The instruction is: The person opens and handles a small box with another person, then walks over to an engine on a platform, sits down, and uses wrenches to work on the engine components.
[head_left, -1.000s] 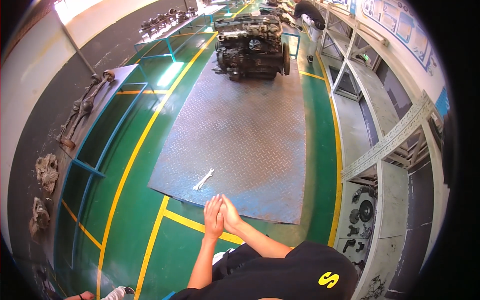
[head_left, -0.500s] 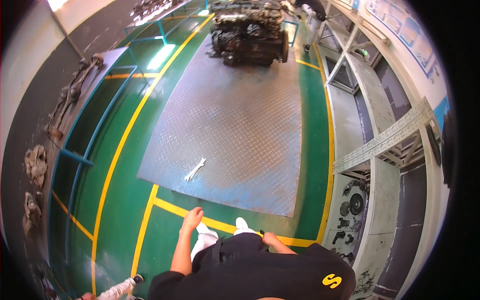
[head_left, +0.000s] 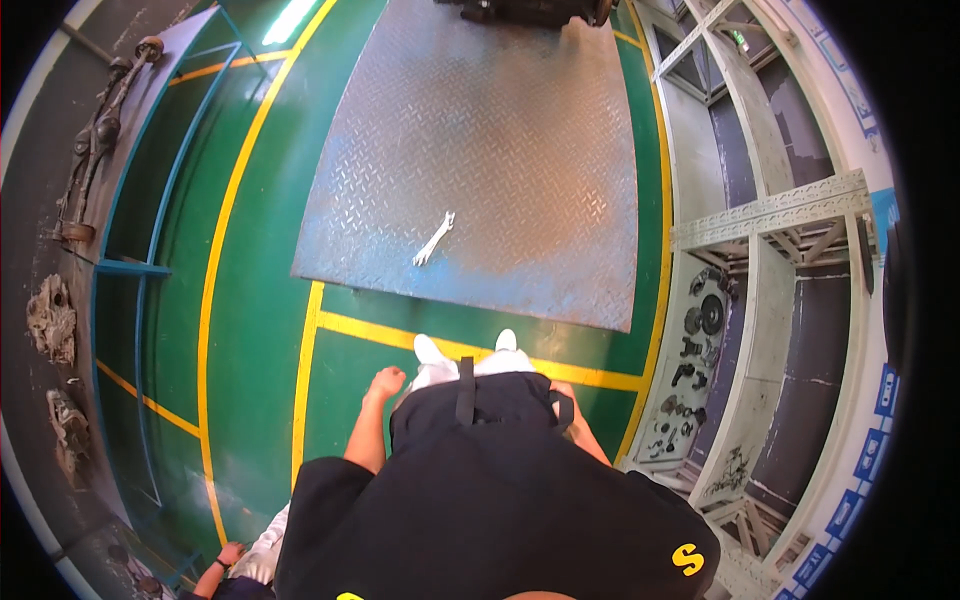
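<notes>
And there lies the wrench (head_left: 434, 238), bright and silvery-white against the dull metal table (head_left: 540, 170)! It's long and slim, slanting from near left to far right, with a forked head at its far end. The near end looks split, as though more than one lies there together; the count, I can't tell. It sits left of the middle, close to the table's near edge, flat on the patterned plate, where the bluish paint is worn down to grey and rusty brown.

No hand on it! The left hand (head_left: 386, 381) hangs low over the green floor (head_left: 255, 220), well apart from the wrench, fingers loosely curled; whether they press fully together, I can't tell. The right hand (head_left: 564, 387) is down by the right hip, partly behind a black strap (head_left: 563, 410), so its grip can't be made out either.

And what a change! A second ago the two palms were pressed together at the table's near edge; now they're parted, one at each side of the body. The view has tipped downward too: the engine (head_left: 530, 10), whole at the far end before, now shows only its lowest part, and two white shoes (head_left: 428, 349) have come into sight. The wrench, meanwhile, hasn't budged from its spot on the plate!
</notes>
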The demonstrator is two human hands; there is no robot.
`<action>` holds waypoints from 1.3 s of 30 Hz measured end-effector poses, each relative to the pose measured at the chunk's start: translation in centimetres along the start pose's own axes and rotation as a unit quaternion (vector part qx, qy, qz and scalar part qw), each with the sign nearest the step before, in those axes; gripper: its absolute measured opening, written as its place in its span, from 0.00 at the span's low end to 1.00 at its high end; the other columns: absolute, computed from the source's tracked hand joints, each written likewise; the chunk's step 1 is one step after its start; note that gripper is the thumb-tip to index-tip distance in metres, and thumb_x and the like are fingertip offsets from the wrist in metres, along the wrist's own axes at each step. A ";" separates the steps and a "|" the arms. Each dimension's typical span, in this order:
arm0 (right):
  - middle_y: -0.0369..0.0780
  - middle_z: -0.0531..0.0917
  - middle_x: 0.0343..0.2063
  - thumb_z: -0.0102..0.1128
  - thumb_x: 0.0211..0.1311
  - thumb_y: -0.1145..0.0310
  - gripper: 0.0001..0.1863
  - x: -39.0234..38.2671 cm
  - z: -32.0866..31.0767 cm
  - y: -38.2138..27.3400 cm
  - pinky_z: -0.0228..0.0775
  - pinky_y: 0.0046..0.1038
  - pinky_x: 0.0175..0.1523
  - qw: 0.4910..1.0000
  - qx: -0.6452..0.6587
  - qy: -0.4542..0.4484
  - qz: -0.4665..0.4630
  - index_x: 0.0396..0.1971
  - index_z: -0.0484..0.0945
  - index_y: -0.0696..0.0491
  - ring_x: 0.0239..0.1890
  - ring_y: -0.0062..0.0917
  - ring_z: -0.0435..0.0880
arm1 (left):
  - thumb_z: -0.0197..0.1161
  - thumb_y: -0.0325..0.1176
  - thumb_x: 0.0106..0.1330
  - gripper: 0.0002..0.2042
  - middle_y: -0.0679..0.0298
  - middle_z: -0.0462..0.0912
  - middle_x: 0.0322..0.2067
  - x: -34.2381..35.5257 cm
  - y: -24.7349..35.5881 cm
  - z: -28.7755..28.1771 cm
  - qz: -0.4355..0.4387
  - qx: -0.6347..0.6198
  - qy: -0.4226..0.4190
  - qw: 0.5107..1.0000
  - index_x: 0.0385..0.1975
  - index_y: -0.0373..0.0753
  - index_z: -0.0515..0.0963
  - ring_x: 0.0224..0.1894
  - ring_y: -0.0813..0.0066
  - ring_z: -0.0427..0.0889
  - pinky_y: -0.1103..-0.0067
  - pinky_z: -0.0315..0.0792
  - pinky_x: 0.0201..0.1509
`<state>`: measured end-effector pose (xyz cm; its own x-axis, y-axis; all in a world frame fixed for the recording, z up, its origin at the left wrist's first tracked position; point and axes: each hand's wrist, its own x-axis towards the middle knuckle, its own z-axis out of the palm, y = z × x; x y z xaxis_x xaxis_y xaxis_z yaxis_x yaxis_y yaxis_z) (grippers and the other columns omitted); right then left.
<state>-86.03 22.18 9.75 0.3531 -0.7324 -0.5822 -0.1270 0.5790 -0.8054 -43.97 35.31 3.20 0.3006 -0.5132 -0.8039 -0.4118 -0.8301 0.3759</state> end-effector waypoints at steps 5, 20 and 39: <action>0.33 0.81 0.42 0.54 0.63 0.77 0.15 -1.1 5.7 -3.5 0.70 0.21 0.50 0.996 -0.041 0.068 -0.033 0.49 0.77 0.61 0.43 0.19 0.78 | 0.51 0.43 0.60 0.21 0.50 0.77 0.51 1.3 -2.1 -3.2 -0.031 0.017 -0.012 0.999 0.49 0.39 0.78 0.57 0.53 0.73 0.67 0.66 0.62; 0.45 0.61 0.65 0.44 0.66 0.52 0.33 8.1 9.7 -6.2 0.48 0.28 0.68 0.953 -0.256 -0.160 -0.011 0.65 0.55 0.57 0.67 0.30 0.57 | 0.53 0.40 0.60 0.19 0.51 0.82 0.45 3.1 -1.5 -5.8 -0.048 -0.078 -0.005 0.996 0.46 0.36 0.78 0.52 0.58 0.79 0.71 0.70 0.55; 0.48 0.71 0.55 0.46 0.63 0.62 0.23 16.3 10.2 -8.6 0.60 0.32 0.61 0.911 -0.317 -0.251 -0.080 0.55 0.66 0.59 0.57 0.34 0.69 | 0.52 0.39 0.61 0.18 0.51 0.83 0.41 3.3 5.2 -8.5 -0.006 -0.067 0.118 0.991 0.45 0.35 0.78 0.47 0.60 0.81 0.72 0.72 0.52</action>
<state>-69.74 8.89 8.31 0.7726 -0.4417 -0.4561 -0.4906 0.0407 -0.8704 -37.79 27.46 6.47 0.5039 -0.5269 -0.6845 -0.2934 -0.8497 0.4381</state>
